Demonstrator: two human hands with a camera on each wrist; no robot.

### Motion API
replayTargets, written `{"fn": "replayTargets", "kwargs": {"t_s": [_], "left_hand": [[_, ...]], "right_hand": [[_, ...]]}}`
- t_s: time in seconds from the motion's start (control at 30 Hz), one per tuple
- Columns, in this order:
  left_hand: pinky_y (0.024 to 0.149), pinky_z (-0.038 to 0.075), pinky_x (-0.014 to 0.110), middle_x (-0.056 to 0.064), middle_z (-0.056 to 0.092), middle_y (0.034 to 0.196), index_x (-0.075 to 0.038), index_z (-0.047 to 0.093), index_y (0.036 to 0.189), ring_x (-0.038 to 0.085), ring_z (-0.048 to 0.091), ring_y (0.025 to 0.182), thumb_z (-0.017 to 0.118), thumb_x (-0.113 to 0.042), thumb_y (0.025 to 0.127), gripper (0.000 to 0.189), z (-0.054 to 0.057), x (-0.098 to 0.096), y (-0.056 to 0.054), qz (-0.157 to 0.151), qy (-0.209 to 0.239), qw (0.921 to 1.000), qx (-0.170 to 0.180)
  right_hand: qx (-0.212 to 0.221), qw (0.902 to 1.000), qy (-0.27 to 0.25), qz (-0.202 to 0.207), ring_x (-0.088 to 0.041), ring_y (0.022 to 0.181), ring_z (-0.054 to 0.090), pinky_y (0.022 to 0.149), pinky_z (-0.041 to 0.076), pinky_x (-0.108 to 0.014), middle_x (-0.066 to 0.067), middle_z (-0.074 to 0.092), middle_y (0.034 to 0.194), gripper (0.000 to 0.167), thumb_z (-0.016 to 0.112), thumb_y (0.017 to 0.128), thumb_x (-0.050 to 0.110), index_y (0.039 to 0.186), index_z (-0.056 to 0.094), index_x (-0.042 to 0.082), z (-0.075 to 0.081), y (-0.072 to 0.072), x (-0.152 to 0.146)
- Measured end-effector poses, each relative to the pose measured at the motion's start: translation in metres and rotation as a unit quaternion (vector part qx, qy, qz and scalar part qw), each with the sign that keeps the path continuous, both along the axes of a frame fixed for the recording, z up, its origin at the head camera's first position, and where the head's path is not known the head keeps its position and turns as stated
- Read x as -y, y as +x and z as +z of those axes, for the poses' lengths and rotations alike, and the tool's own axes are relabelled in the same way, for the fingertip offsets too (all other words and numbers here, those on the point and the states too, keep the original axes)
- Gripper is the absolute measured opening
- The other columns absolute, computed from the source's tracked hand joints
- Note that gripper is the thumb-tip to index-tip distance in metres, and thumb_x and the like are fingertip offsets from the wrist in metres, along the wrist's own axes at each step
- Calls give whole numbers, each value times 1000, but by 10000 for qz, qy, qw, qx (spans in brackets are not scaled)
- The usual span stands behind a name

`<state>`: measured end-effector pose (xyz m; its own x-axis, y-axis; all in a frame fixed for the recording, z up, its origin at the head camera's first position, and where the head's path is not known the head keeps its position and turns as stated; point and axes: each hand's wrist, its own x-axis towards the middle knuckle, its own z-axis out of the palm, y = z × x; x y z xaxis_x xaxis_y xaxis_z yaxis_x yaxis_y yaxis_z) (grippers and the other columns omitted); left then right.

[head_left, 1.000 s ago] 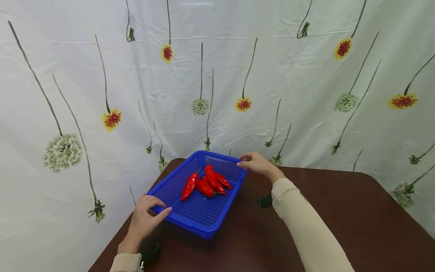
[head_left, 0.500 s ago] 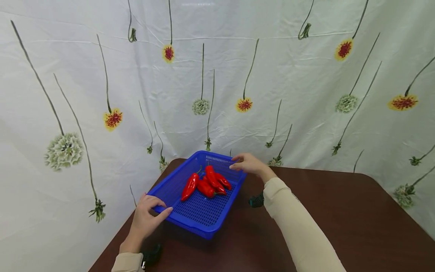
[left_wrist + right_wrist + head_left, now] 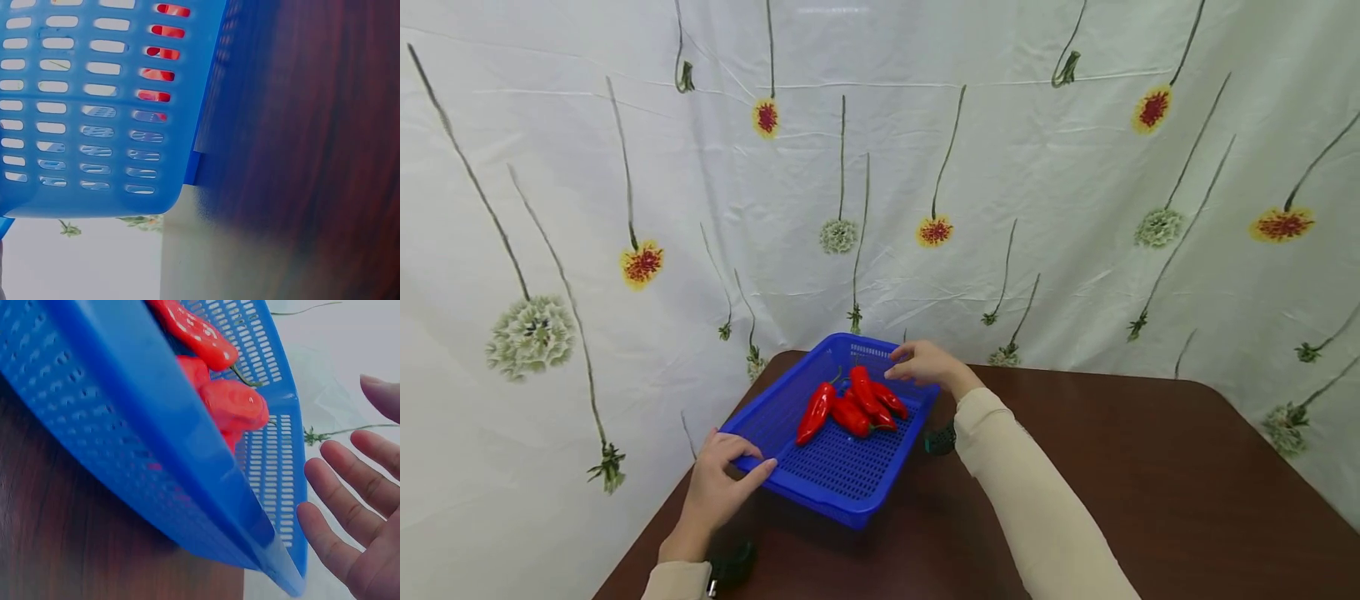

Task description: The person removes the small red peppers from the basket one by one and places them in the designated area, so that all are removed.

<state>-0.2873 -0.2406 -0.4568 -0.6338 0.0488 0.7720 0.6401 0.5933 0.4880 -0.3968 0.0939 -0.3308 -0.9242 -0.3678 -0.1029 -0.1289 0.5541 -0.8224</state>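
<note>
A blue plastic basket (image 3: 820, 493) with slotted walls stands in the middle of the head view, turned at an angle. Several glossy red peppers (image 3: 816, 412) with green stems lie together on its floor. My left hand (image 3: 713, 487) grips the rim at the near left corner, the thumb over the edge. In the left wrist view the basket's wall (image 3: 75, 200) hides most of that hand. My right hand (image 3: 928, 367) is over the far right corner, holding nothing. In the right wrist view the fingers of my right hand (image 3: 359, 515) are spread beside the rim, apart from the peppers (image 3: 237, 403).
The dark brown table (image 3: 1120, 467) stretches right of the basket. A white curtain (image 3: 1060, 308) with printed flowers hangs behind the table and along its left side. Dark camera bands (image 3: 940, 440) sit at the wrists.
My right hand has let go of the far right corner of the rim and moved left, over the basket. The left hand, basket and peppers have stayed put.
</note>
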Motion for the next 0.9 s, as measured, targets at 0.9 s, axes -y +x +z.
{"fn": "replayTargets", "kwargs": {"t_s": [0.9], "left_hand": [[104, 21, 80, -1, 67, 72, -20, 65, 72, 5, 48, 86, 84, 1, 67, 29, 1, -1, 0, -28, 96, 9999, -34]], "right_hand": [[382, 9936, -729, -779, -39, 128, 55, 109, 43, -54, -20, 55, 139, 51, 71, 89, 12, 135, 54, -2, -18, -6, 47]]}}
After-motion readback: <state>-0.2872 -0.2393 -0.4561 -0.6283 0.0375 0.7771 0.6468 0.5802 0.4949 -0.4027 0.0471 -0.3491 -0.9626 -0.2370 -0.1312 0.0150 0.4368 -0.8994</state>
